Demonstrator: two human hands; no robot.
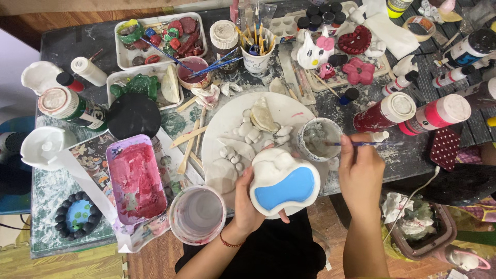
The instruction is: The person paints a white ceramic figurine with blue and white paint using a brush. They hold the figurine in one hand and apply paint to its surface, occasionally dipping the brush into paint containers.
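Left hand [247,199] fingers grip white-and-blue plaster figure [284,186] at bench [361,150] edge. Right hand [360,173] fingers pinch brush [356,143], tip in small cup [319,139]. Round white plate [227,121] just behind; red bottles [385,111] beside right.

cup [318,139] right of plate [232,121]

Over the cluttered counter [361,150], the left hand [247,199] grips a white plaster figure [284,183] with a blue patch, while the right hand [360,170] dips a thin brush [356,143] into a small cup [319,139] beside the white plate [232,121].
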